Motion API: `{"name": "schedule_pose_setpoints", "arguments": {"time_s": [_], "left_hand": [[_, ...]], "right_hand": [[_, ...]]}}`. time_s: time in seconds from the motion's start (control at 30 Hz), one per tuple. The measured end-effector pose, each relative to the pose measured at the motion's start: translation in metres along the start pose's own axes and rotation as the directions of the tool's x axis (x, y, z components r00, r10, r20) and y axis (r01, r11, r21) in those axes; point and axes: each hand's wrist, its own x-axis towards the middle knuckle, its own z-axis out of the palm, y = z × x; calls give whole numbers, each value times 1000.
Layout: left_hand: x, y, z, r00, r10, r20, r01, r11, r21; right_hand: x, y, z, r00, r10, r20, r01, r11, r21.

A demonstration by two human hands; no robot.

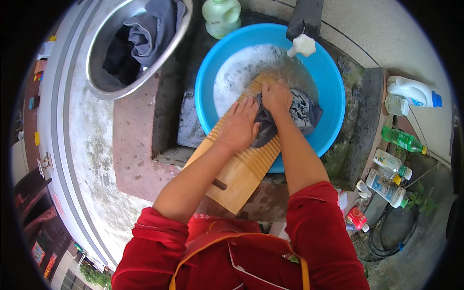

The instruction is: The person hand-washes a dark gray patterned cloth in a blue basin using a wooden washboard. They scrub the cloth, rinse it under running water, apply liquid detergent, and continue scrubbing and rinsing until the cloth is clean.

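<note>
A wooden washboard (232, 185) leans into a round blue plastic basin (335, 98) of foamy water. A wet dark grey garment (267, 133) with a black-and-white print lies across its ridges, part of it hanging to the right into the basin. My left hand (240, 125) lies on the ridges at the garment's left edge, fingers extended; whether it grips any cloth does not show. My right hand (277, 96) has curled fingers closed on the garment's upper part, near the washboard's upper end. A white tap handle (303, 45) is above the basin's far side.
A steel basin (95, 78) with dark and grey cloths (152, 36) stands at the upper left. A green detergent bottle (222, 18) is behind the blue basin. Rough concrete sink walls (366, 123) surround it. Several bottles, among them a green one (402, 139), and a black hose (384, 250) are at right.
</note>
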Motion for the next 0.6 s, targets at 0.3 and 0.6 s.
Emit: {"name": "schedule_pose_setpoints", "arguments": {"time_s": [0.3,0.6], "left_hand": [[-50,-17,-24,985,-163,52,152,973,177],[-43,-5,-24,981,-166,96,148,974,174]], "right_hand": [[-100,-5,-115,939,-200,281,5,823,568],[-36,-39,-37,999,-15,43,7,983,181]]}}
